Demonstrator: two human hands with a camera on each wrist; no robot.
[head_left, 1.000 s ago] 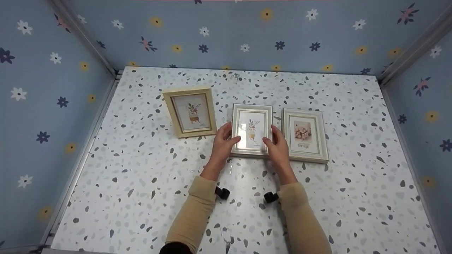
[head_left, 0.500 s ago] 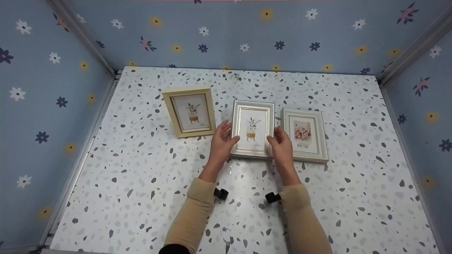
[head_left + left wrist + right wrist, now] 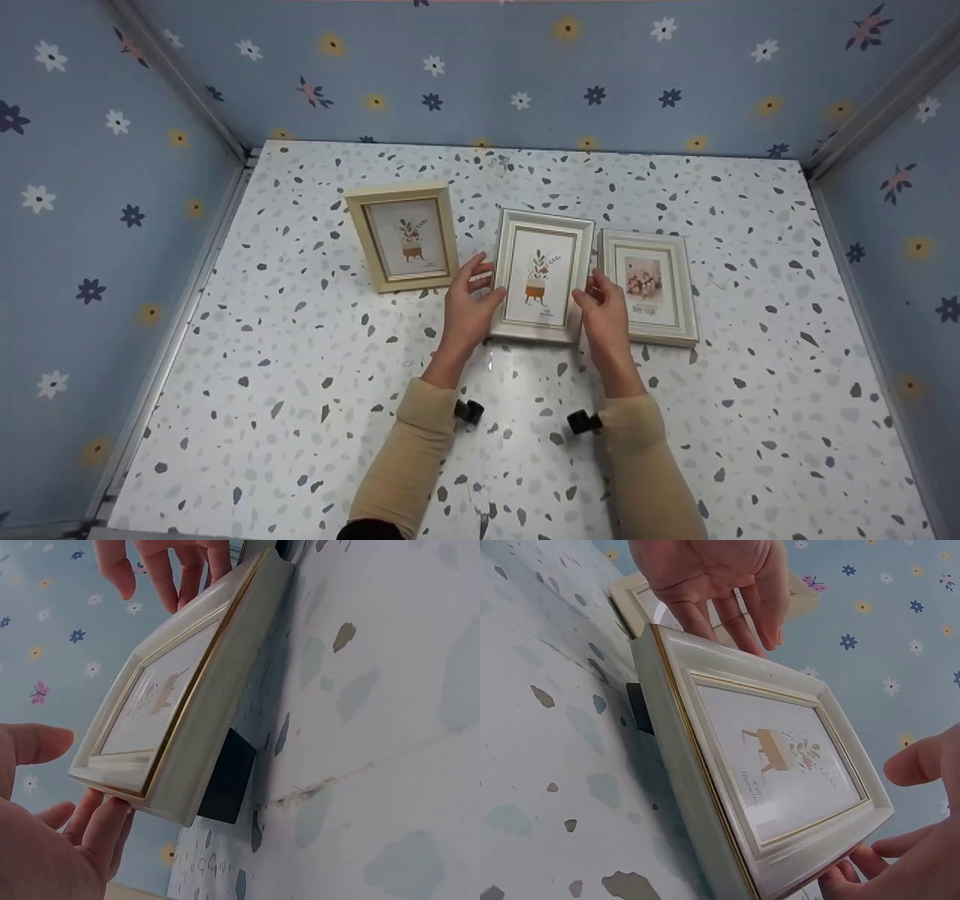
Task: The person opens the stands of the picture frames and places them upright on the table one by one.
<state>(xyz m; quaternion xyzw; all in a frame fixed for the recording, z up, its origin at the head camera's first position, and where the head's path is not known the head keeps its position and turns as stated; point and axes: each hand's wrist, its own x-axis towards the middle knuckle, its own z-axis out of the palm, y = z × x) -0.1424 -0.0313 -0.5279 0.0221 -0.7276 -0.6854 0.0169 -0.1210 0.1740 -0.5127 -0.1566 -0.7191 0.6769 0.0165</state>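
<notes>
A silvery white picture frame (image 3: 541, 277) with a gold inner line and a potted-plant print leans back in the middle of the table. Behind it a black stand (image 3: 229, 776) shows in the left wrist view. My left hand (image 3: 469, 307) is at the frame's left side, its fingers along the edge. At the opposite side is my right hand (image 3: 606, 311), fingertips touching the edge in the right wrist view. Both thumbs are spread away from the frame in the wrist views. Fingertips behind the frame are partly hidden.
To the left stands a cream-yellow picture frame (image 3: 405, 238) with a similar print. A white picture frame (image 3: 679, 289) with a flower photo lies flat at the right, close to my right hand. Flowered blue walls (image 3: 480, 75) border the speckled table (image 3: 300, 420).
The middle frame has tilted up, its top edge rising in the head view. My hands have spread slightly apart, and the thumbs have come off its front.
</notes>
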